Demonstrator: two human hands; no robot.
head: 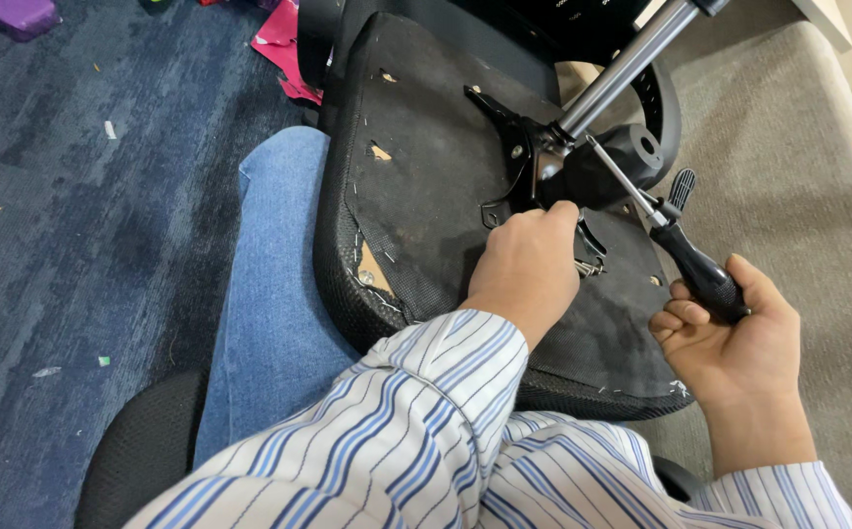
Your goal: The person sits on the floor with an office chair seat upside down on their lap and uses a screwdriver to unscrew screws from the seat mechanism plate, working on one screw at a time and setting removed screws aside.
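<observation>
- Two hands are at work on the upturned chair seat [426,167], which lies across my lap on my jeans [269,294] so its underside faces me and the metal parts are within easy reach.
- My left hand [529,264] is curled closed on the black metal bracket [514,147] near the middle of the seat; the fingertips press at a small bunch of screws or a spring [591,264], steadying the spot where the tool works.
- My right hand [730,338] is wrapped around the black handle of the screwdriver [676,245], held low and tilted so the thin shaft runs up and left, its tip meeting the bracket just beside the base of the silver post [627,64].
- The post sticks up and away from me, since the seat is upside down.
- The seat's black fabric is torn in places, showing wood beneath.
- Blue carpet [73,216] lies to my left and grey carpet [798,167] to my right; pink scraps [284,44] sit beyond the seat.
</observation>
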